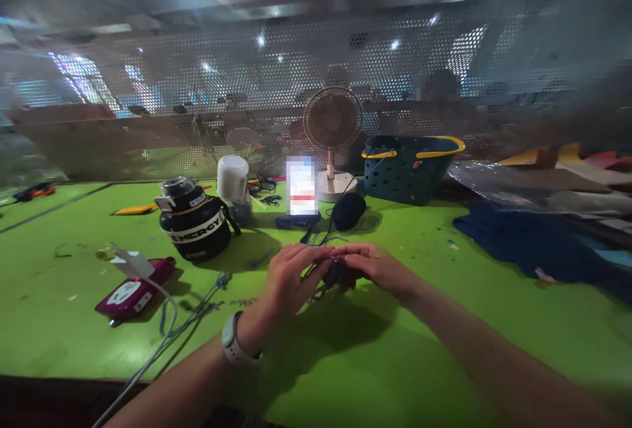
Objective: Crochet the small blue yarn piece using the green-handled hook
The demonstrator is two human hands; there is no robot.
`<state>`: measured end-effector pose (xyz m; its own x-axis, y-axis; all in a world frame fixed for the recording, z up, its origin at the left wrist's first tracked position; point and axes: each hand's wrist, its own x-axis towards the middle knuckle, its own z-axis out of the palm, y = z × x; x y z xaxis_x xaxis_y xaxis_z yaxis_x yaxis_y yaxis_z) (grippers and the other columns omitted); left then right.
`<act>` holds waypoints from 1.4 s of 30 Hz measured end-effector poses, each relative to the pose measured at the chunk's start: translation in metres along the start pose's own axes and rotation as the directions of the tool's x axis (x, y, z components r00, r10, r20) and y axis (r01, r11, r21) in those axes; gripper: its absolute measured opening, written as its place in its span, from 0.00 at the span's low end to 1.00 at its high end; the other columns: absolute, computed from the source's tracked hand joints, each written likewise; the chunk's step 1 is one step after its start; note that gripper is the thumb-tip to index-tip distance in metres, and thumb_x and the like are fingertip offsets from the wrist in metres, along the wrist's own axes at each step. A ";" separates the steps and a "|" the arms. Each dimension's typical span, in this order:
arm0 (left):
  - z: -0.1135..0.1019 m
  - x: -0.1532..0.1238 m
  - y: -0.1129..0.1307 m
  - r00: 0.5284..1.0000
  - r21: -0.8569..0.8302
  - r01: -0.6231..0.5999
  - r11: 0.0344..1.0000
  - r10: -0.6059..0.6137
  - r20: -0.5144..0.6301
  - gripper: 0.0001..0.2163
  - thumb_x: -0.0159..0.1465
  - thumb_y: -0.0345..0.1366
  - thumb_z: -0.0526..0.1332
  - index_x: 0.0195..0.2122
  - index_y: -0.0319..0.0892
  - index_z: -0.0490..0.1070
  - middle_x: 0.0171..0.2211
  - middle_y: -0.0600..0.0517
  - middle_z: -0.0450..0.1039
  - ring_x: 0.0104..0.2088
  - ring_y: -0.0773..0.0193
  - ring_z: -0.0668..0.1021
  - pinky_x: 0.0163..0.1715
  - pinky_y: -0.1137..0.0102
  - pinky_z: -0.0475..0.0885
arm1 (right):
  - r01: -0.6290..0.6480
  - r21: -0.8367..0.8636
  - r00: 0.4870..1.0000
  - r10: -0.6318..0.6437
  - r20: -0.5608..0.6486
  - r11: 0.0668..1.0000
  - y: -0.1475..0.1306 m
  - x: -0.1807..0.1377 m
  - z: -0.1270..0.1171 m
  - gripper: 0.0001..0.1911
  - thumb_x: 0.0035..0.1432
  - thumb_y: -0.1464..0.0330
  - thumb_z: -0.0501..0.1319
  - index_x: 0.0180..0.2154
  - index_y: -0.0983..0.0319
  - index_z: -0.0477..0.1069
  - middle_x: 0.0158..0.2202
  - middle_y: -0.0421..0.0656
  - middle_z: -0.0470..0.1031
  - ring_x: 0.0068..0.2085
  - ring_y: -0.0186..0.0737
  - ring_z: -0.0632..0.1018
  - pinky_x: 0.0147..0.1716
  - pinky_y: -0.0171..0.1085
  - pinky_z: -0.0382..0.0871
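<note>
My left hand (291, 276), with a pale watch (236, 342) on its wrist, meets my right hand (378, 267) at the fingertips above the table. Both hands are pinched closed on a small dark yarn piece (338, 274) that hangs below the fingers. Its shape is partly hidden by the fingers and lies in shadow. Just beyond the hands rests a dark yarn ball (348, 211), and a thin dark strand runs near it. A lit phone (302, 186), its screen blurred out, stands upright behind the hands.
On the left of the green table (395, 375) are a black bottle (195, 224), a white tub (232, 178) and a purple power strip (133, 293) with a trailing cable. A fan (332, 118) and a dark basket (409, 168) stand behind. Dark blue cloth (538, 240) lies right.
</note>
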<state>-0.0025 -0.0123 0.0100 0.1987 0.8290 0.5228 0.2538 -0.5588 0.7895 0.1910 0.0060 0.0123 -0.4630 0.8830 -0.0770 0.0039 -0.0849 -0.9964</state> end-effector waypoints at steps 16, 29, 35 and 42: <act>-0.009 0.006 -0.008 0.999 0.128 0.013 0.992 -0.019 0.049 0.09 0.57 0.37 0.68 0.40 0.50 0.82 0.27 0.49 0.78 0.29 0.59 0.73 0.36 0.67 0.65 | 0.064 -0.319 0.942 -0.163 -0.294 0.945 -0.009 -0.003 -0.014 0.03 0.48 0.69 0.67 0.29 0.61 0.79 0.20 0.37 0.74 0.19 0.32 0.73 0.19 0.32 0.61; -0.010 0.016 -0.002 0.952 -0.282 0.286 0.916 -0.239 0.190 0.15 0.57 0.39 0.68 0.45 0.43 0.79 0.26 0.53 0.76 0.28 0.66 0.75 0.31 0.70 0.70 | 0.076 -0.221 0.983 -0.111 -0.148 0.972 -0.001 0.000 -0.009 0.07 0.52 0.70 0.63 0.36 0.62 0.73 0.34 0.44 0.80 0.27 0.34 0.77 0.24 0.34 0.68; -0.005 0.017 -0.006 0.928 -0.423 0.372 0.826 -0.318 0.194 0.12 0.54 0.39 0.71 0.38 0.40 0.80 0.28 0.52 0.78 0.28 0.68 0.75 0.31 0.72 0.69 | 0.091 -0.054 0.993 -0.087 0.079 0.994 0.000 -0.004 0.015 0.18 0.46 0.70 0.69 0.41 0.62 0.72 0.39 0.45 0.78 0.40 0.41 0.78 0.39 0.40 0.72; -0.011 0.016 -0.007 0.902 -0.475 0.432 0.766 -0.374 0.217 0.21 0.58 0.43 0.68 0.51 0.44 0.73 0.36 0.52 0.77 0.37 0.64 0.77 0.39 0.69 0.70 | 0.033 0.002 0.998 -0.033 -0.050 0.999 0.009 0.000 0.015 0.11 0.49 0.65 0.69 0.34 0.62 0.73 0.27 0.38 0.75 0.23 0.30 0.71 0.24 0.33 0.64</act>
<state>-0.0114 0.0052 0.0163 0.2894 0.9513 0.1067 -0.1697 -0.0587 0.9837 0.1777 -0.0011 0.0039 -0.4184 0.9071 -0.0455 -0.0131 -0.0562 -0.9983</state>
